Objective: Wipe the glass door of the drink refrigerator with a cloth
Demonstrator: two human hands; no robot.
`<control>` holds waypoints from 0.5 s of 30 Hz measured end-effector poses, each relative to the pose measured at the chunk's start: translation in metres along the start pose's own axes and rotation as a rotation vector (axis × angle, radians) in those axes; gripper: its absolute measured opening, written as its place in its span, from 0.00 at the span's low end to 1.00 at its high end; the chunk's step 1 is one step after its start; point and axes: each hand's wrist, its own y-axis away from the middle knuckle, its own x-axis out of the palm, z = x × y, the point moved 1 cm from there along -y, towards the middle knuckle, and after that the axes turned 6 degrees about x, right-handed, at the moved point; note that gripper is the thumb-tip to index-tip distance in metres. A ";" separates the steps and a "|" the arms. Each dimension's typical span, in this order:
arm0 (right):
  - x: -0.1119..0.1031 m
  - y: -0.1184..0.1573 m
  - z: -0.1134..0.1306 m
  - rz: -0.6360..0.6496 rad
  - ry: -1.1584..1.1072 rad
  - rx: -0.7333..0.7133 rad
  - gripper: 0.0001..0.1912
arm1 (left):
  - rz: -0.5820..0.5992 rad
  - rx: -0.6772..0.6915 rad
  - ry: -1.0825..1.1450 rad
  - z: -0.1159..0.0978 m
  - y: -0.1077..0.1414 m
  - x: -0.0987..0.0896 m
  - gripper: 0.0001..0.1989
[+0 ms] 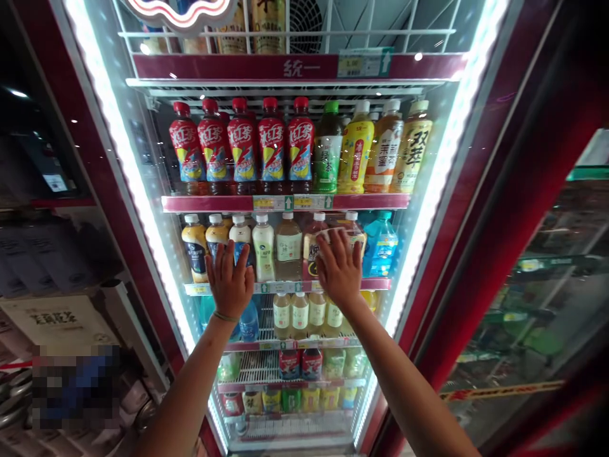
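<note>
My left hand is raised with its fingers spread, in front of the pale-capped bottles on the second bottle shelf. My right hand lies flat with fingers stretched out, before a bottle with a dark-lettered label. A pale, thin patch shows around its fingertips; I cannot tell whether it is a cloth or a reflection. Between the hands stand a white-green bottle and a clear bottle with a pale label. Small reflections suggest glass in front of the drinks cooler's shelves. Neither hand visibly grasps a bottle.
Red-capped tea bottles and a green tea bottle line the shelf above. Bright light strips edge the cooler. Lower shelves hold more bottles and cans. Another glass-fronted cabinet stands right; boxed goods are left.
</note>
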 end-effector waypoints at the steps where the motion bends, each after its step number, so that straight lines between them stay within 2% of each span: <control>1: -0.007 0.000 -0.020 -0.023 0.014 0.032 0.42 | -0.012 -0.012 0.009 -0.004 -0.002 -0.001 0.29; 6: -0.042 0.016 -0.122 -0.080 0.085 0.229 0.36 | -0.030 -0.055 0.057 -0.038 -0.016 0.002 0.32; 9: -0.055 0.026 -0.165 -0.125 0.073 0.368 0.35 | 0.010 -0.011 0.078 -0.059 -0.023 0.010 0.31; 12: -0.059 0.026 -0.179 -0.166 0.038 0.464 0.36 | 0.037 -0.004 0.075 -0.070 -0.025 0.017 0.32; 15: -0.052 0.013 -0.158 -0.207 0.033 0.478 0.37 | 0.029 -0.002 0.059 -0.072 -0.024 0.021 0.32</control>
